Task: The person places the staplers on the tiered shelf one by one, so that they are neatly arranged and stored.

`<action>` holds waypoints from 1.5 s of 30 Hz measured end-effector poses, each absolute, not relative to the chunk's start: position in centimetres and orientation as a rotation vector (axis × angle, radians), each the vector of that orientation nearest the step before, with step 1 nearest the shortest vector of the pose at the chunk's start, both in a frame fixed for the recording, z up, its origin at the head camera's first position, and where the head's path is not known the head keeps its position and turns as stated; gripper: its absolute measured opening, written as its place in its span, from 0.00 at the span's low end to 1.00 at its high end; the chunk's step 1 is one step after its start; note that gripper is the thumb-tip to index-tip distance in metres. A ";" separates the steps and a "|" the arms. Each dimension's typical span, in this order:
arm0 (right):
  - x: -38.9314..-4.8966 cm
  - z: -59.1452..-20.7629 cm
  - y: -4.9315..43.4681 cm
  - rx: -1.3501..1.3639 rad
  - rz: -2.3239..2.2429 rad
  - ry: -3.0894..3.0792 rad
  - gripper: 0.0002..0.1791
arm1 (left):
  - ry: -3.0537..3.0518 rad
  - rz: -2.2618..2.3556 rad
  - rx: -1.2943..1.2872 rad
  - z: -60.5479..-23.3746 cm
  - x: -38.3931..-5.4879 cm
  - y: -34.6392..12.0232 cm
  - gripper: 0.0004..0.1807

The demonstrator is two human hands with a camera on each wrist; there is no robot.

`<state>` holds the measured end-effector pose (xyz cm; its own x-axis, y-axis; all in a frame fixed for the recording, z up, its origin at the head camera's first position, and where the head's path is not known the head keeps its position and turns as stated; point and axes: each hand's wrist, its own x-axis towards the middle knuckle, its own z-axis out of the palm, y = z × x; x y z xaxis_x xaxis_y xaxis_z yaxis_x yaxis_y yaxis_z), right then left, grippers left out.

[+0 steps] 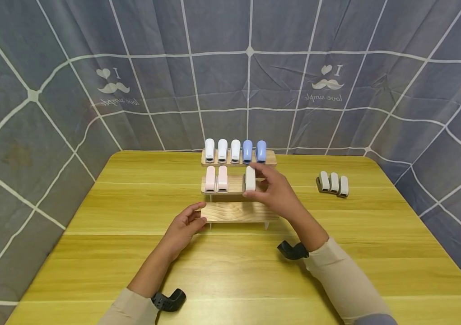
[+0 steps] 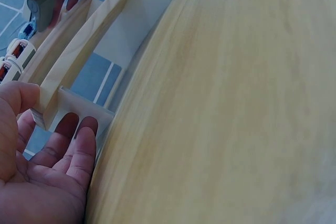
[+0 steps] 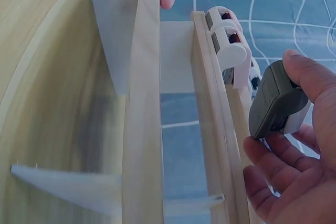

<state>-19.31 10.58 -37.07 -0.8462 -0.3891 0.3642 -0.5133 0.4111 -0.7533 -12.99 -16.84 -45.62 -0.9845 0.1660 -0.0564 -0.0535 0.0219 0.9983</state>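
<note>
My right hand [image 1: 276, 189] holds a small white stapler [image 1: 249, 178] with a dark grey base over the right part of the middle tier. In the right wrist view, thumb and fingers grip this stapler [image 3: 275, 100], which is off to the side of the boards. The left hand [image 1: 185, 224] grips the left end of the front tier of a wooden stepped stand [image 1: 240, 212], its thumb at the board's end in the left wrist view. Two pink staplers [image 1: 216, 179] stand on the middle tier's left. Three white staplers [image 1: 222, 150] and two blue staplers [image 1: 253, 151] line the back tier.
Three more white staplers [image 1: 334, 183] with dark bases stand in a row on the wooden table [image 1: 132, 194] to the right. Pale supports [image 1: 266, 225] hold up the front board. A grey checked curtain [image 1: 222, 81] hangs behind the table.
</note>
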 end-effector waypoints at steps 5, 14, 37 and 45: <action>-19.5 -37.0 9.7 0.816 1.447 -2.518 0.42 | 2.130 2.091 0.113 -45.7 -13.0 -16.8 0.26; -19.9 -37.3 8.5 0.796 1.329 -2.567 0.43 | 2.131 2.083 0.125 -45.7 -13.1 -16.6 0.26; -20.3 -37.9 7.5 0.744 1.280 -2.617 0.40 | 2.151 2.061 0.136 -45.7 -13.2 -16.9 0.26; -20.3 -38.0 7.2 0.722 1.241 -2.637 0.41 | 2.149 2.059 0.119 -45.7 -13.2 -17.0 0.26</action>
